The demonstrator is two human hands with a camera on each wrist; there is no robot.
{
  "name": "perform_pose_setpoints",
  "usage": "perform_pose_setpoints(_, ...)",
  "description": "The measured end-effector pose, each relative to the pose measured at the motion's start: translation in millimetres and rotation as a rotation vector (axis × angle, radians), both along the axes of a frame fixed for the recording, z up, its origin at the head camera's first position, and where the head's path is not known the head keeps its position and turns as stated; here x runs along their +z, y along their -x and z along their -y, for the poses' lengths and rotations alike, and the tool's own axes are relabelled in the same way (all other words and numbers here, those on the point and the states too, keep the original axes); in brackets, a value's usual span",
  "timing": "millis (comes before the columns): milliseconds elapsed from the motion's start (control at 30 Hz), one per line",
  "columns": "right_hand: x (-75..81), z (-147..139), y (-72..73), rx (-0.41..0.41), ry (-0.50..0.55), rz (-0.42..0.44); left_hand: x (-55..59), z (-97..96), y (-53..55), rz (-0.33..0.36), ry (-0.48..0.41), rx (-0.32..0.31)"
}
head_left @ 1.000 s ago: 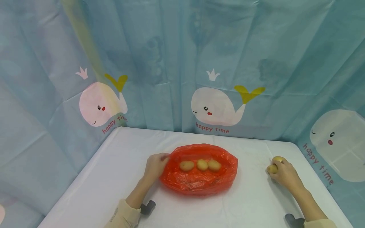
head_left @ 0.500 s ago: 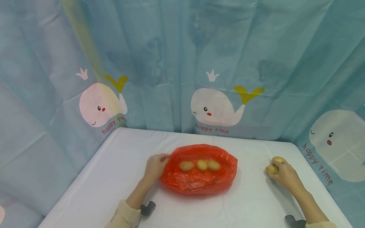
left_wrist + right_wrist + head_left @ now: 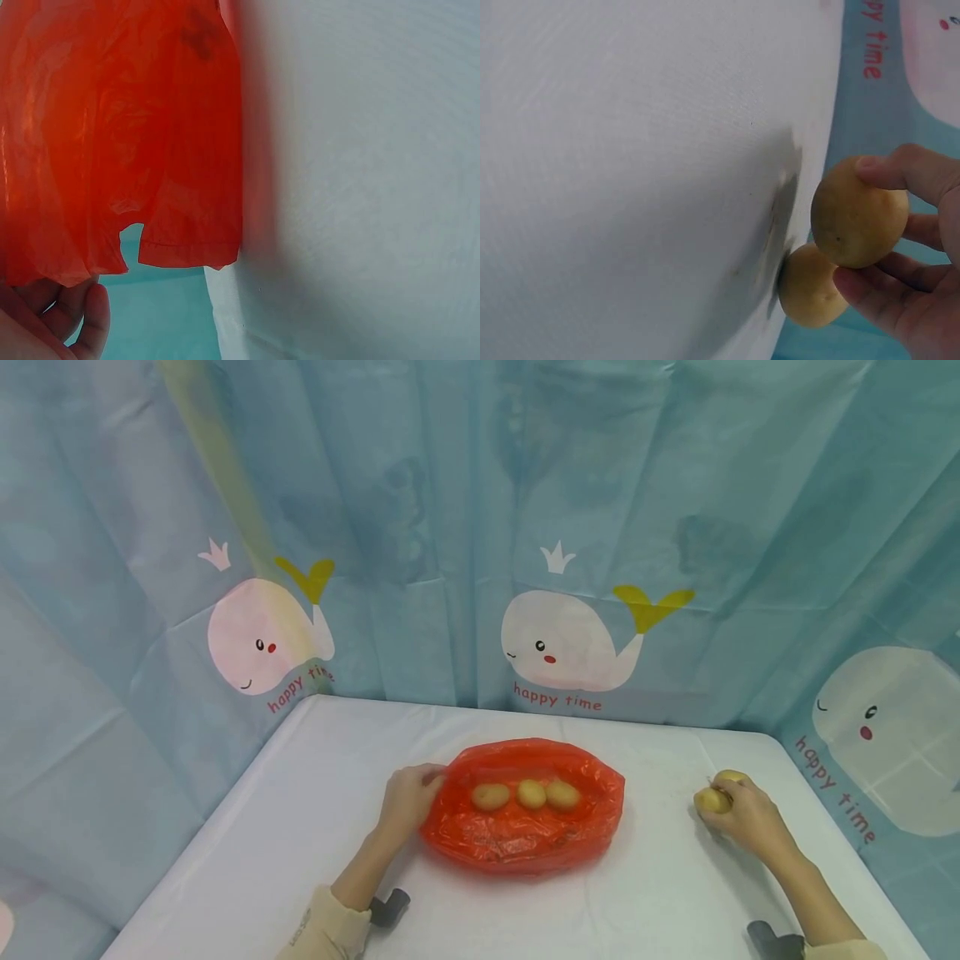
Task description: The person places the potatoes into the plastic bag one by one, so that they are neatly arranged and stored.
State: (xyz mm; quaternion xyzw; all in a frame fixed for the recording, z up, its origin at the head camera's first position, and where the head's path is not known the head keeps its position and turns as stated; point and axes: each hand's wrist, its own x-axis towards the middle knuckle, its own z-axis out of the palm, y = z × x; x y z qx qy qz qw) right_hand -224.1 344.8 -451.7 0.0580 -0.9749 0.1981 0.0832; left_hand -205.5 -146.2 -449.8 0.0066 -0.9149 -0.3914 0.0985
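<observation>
A red plastic bag (image 3: pixel 517 847) lies mouth-open on the white table, with three potatoes (image 3: pixel 491 797) showing inside it. My left hand (image 3: pixel 406 800) pinches the bag's left rim; in the left wrist view its curled fingers (image 3: pixel 94 315) meet the edge of the red plastic. Off to the right of the bag, my right hand (image 3: pixel 750 818) grips a potato (image 3: pixel 859 214) between thumb and fingers. That potato appears raised off the tabletop in the right wrist view. A second potato (image 3: pixel 810 289) rests on the table just beyond it, partly hidden by the hand in the head view.
The white table (image 3: pixel 645 893) ends at a blue curtain (image 3: pixel 420 527) printed with whales along its back and sides. Dark wrist mounts (image 3: pixel 390 907) sit at both cuffs. Faint dirt marks (image 3: pixel 772 217) lie on the cloth near the right hand.
The potato in my right hand has shifted slightly to the left, away from the other potato. My left hand and the bag stay in place.
</observation>
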Motion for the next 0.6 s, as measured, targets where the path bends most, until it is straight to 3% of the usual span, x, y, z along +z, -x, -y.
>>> perform_pose_setpoints(600, 5.4, 3.0, 0.4, 0.039, 0.029, -0.014, -0.6, -0.2, -0.1, -0.005, 0.001, 0.013)
